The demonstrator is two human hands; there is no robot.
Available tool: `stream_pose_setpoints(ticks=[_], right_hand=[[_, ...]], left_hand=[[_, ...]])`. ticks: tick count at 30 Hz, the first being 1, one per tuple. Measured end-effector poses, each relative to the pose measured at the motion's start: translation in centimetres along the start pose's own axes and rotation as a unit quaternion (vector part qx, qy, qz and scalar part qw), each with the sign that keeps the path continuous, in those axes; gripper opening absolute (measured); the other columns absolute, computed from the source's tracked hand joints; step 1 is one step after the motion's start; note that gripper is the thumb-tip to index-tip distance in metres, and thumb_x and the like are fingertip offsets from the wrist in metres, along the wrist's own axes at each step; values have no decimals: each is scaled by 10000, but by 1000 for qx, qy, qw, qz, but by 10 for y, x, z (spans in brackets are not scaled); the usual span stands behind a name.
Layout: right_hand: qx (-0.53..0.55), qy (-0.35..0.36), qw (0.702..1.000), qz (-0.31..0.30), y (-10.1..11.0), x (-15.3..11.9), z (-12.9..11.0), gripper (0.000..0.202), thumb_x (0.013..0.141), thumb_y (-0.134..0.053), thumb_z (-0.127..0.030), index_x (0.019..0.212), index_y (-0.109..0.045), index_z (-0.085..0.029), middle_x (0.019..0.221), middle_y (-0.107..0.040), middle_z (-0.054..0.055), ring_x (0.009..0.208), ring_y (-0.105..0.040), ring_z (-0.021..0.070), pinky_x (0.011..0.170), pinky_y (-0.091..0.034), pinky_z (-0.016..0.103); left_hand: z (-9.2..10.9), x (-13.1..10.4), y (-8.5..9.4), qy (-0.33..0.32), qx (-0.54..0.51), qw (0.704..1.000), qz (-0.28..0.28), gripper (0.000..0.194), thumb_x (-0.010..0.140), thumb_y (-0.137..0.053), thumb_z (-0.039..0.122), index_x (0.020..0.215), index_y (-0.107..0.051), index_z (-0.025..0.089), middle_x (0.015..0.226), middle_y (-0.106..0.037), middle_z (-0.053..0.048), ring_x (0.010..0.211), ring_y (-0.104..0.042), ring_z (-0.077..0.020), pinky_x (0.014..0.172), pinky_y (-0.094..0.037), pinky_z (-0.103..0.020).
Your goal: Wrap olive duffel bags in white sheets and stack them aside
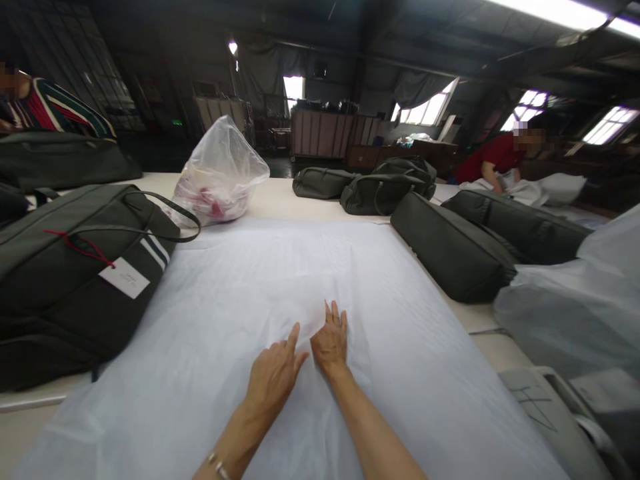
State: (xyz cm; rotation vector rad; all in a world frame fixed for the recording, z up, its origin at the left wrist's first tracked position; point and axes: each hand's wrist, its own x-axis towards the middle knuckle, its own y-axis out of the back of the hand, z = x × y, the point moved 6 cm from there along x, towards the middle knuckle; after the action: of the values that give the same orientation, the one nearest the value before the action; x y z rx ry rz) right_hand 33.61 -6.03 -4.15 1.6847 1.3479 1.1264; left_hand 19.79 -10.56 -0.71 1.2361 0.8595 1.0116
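Observation:
A large thin white sheet [200,347], perhaps of tissue paper, spreads over the table in front of me. My left hand [276,373] is above the sheet, its index finger stretched and thumb apart, the other fingers partly curled. Beside it, my right hand [331,339] lies with fingers extended on the sheet, pointing away from me. Between the two hands a loose flap of the white sheet [315,320] rises and meets the right hand near the thumb. Soft creases run through the sheet around both hands.
On the left stands a dark green bag [65,293] with a white tag [125,277]. A clear plastic bag [220,173] sits behind. More dark bags [450,247] line the right, near translucent plastic [575,313] and a grey case [550,420]. A person in red [493,160] handles white material.

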Motion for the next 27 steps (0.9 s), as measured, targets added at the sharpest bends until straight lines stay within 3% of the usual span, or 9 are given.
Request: stream_pose_setpoints(ticks=[3, 6, 9, 12, 15, 22, 27], right_hand=[[22, -11, 999, 23, -4, 1, 3, 488, 886, -414, -94, 1331, -589, -189, 1491, -449, 80, 1447, -284, 280, 1196, -142, 534], [53, -28, 995, 82, -1, 2, 7, 457, 963, -314, -134, 1320, -592, -196, 1433, -522, 59, 1407, -367, 244, 1187, -186, 518], [76, -13, 989, 123, 3, 0, 6, 442, 997, -281, -177, 1333, -568, -159, 1421, -534, 68, 1402, -376, 223, 1190, -192, 488], [89, -10, 987, 136, 4, -2, 7, 420, 1007, -305, -209, 1336, -562, -164, 1403, -553, 72, 1393, -392, 219, 1188, -193, 484], [99, -16, 985, 142, 4, -1, 9, 396, 1004, -329, -204, 1291, -599, -174, 1366, -587, 76, 1375, -421, 219, 1184, -196, 481], [119, -26, 984, 132, 4, 0, 8, 354, 993, -379, -192, 1237, -635, -191, 1330, -617, 68, 1356, -446, 216, 1184, -196, 482], [71, -32, 992, 95, -3, 1, 11, 450, 931, -336, -37, 1225, -646, -179, 1332, -614, 75, 1348, -457, 219, 1183, -211, 494]], left_hand=[[2, 23, -2, -18, 18, 999, 23, 414, 983, -368, 254, 1370, -499, 185, 950, -689, -94, 864, -653, -243, 760, -518, -361], [0, 30, -13, -46, 27, 992, 115, 413, 962, -443, 329, 1342, -533, 192, 1263, -615, -145, 1173, -559, -301, 1010, -427, -485], [-13, 29, -23, 7, 48, 983, 175, 546, 946, -456, 417, 1428, -435, 161, 1506, -412, -150, 1414, -306, -341, 1156, -208, -585], [-25, 28, -27, 89, 76, 979, 165, 571, 969, -376, 410, 1440, -405, 88, 1514, -397, -167, 1427, -286, -335, 1164, -183, -582], [-27, 28, -25, 127, 99, 975, 153, 599, 972, -340, 413, 1442, -387, 44, 1506, -400, -186, 1411, -319, -339, 1163, -196, -571], [-23, 30, -24, 132, 120, 974, 140, 611, 967, -348, 418, 1449, -379, 42, 1514, -378, -206, 1410, -326, -345, 1164, -190, -582], [-20, 36, -26, 116, 102, 978, 138, 595, 957, -398, 431, 1486, -342, 166, 1575, -275, -144, 1461, -226, -327, 1177, -124, -611]])
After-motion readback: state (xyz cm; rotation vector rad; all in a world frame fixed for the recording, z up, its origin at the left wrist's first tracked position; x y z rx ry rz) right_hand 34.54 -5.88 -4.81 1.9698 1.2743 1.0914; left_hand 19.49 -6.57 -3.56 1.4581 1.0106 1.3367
